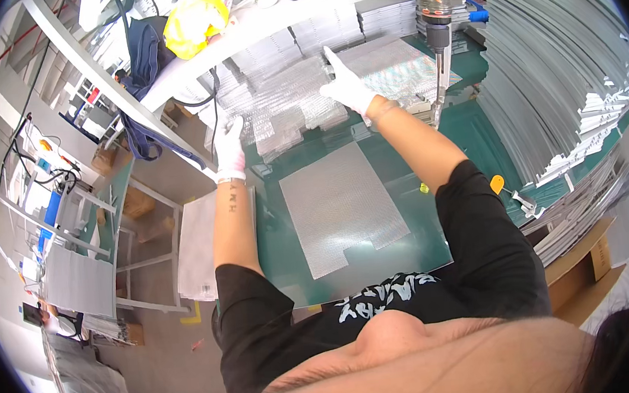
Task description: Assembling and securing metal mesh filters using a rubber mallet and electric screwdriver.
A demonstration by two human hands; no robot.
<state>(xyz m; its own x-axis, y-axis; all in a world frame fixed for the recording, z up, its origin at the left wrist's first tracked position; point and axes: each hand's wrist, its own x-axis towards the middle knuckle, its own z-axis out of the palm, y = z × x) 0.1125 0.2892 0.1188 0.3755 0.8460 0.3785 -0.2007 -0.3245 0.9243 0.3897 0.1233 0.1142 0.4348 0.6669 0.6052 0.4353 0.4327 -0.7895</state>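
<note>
My left hand, in a white glove, is raised at the left edge of a pile of clear, crinkled plastic sheets. Its fingers are bunched and small in view, so I cannot make out whether it grips anything. Also gloved in white, my right hand reaches over the pile's right side, index finger stretched forward and thumb apart. Nothing shows in its grasp. Nearer to me, a grey, finely patterned flat sheet with a notch in its near edge lies on the green table mat.
A power screwdriver hangs at the far right. Tall stacks of grey strips crowd the right side. White sheets lie left of the mat. A yellow bag sits on the shelf above. An orange-handled tool lies at right.
</note>
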